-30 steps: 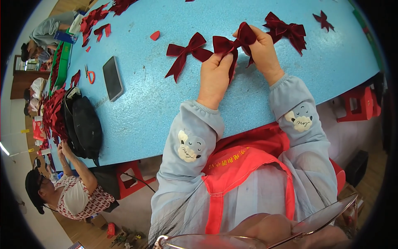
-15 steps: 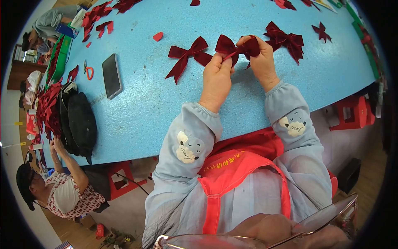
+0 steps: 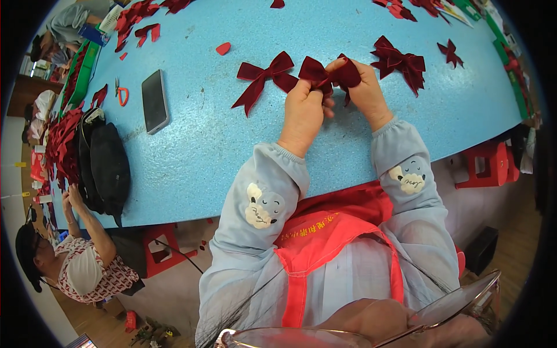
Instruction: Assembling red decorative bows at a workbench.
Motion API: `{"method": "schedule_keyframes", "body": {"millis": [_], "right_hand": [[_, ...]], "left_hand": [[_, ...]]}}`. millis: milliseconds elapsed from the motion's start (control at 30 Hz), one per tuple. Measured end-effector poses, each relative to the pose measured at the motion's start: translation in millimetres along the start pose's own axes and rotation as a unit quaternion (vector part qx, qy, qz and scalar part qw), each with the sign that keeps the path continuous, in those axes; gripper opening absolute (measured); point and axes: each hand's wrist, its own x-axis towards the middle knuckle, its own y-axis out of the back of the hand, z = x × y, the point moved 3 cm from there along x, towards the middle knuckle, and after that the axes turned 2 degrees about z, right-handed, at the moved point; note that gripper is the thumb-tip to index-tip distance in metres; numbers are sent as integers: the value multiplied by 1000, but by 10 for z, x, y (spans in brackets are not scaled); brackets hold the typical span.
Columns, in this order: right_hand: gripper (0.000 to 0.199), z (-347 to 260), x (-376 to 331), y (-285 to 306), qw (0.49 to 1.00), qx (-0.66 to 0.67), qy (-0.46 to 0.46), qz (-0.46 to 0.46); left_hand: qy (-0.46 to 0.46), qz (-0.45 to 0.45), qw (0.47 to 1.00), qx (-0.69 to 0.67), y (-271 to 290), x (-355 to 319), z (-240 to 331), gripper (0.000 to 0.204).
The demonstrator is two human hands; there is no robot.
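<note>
A dark red velvet bow (image 3: 314,70) is held above the blue table between my two hands. My left hand (image 3: 304,110) pinches it at its left loop and middle, fingers closed. Around the right loop, the fingers of my right hand (image 3: 366,90) are wrapped; some fingertips are hidden behind the fabric. Just left of my left hand lies another dark red bow (image 3: 266,76) with one long tail showing. Beyond my right hand rests a group of overlapping bows (image 3: 400,62). Farther right is a small bow-shaped piece (image 3: 450,53).
The blue table (image 3: 197,168) carries a phone (image 3: 155,101), orange-handled scissors (image 3: 122,95), a black bag (image 3: 110,165) and a red scrap (image 3: 223,49). Red ribbon piles (image 3: 64,145) lie at the left. Green trays (image 3: 81,75) stand at the edges. Another person (image 3: 87,255) sits at the left; a red stool (image 3: 487,165) stands right.
The fingers of both hands have shifted slightly on the bow, and its right loop has turned. Fingers of my left hand now show beneath it. The whole view has moved a little.
</note>
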Motion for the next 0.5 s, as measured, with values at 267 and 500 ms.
{"method": "schedule_keyframes", "body": {"millis": [267, 500], "right_hand": [[15, -36, -43, -57, 991, -5, 101, 89], [21, -27, -67, -119, 979, 154, -15, 132]], "left_hand": [[-2, -12, 993, 119, -32, -2, -11, 19], [31, -19, 980, -194, -287, -53, -82, 14]]}}
